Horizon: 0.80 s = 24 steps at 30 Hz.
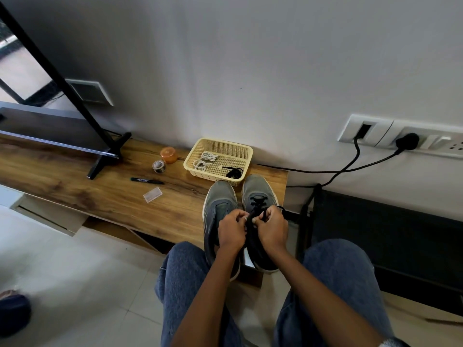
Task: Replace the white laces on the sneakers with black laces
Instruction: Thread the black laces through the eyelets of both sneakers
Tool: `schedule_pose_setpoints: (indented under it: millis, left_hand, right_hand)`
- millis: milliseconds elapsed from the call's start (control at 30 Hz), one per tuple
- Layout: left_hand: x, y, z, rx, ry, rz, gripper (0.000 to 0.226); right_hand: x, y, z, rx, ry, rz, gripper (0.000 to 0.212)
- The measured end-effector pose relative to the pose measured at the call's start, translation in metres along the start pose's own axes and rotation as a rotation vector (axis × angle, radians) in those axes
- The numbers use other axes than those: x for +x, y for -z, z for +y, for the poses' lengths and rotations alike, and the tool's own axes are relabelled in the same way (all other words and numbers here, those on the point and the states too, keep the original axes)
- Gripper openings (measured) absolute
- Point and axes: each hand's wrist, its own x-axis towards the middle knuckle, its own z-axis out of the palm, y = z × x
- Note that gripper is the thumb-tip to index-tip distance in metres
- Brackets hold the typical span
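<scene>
Two grey sneakers stand side by side on the wooden bench, toes toward the wall. The left sneaker (220, 204) shows no lace. The right sneaker (256, 190) carries a black lace (257, 202) through its front eyelets. My left hand (231, 231) and my right hand (271, 229) meet over the right sneaker's middle, each pinching a part of the black lace. Behind the shoes, a cream basket (244, 150) holds two bundled white laces (205, 160) and another black lace (234, 172).
On the wooden bench (112, 196) lie a black marker (146, 181), a small clear packet (152, 194), a tape roll (159, 166) and an orange lid (169, 154). A TV stand foot (105, 156) sits left. Black cables (350, 164) run from wall sockets on the right.
</scene>
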Motion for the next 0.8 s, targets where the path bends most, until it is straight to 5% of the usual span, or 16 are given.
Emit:
schedule_pose_setpoints:
  millis: [300, 467, 800]
  left_hand:
    - [-0.001, 0.001, 0.005, -0.047, 0.035, 0.020, 0.014]
    - [-0.004, 0.000, 0.009, -0.111, 0.071, 0.071, 0.016]
    - [-0.011, -0.002, 0.013, -0.275, 0.202, 0.225, 0.024]
  right_hand:
    - [-0.001, 0.007, 0.006, 0.026, 0.114, -0.046, 0.029]
    - [-0.011, 0.019, 0.025, -0.244, 0.181, 0.085, 0.032]
    - [-0.004, 0.030, 0.028, -0.340, 0.209, -0.021, 0.023]
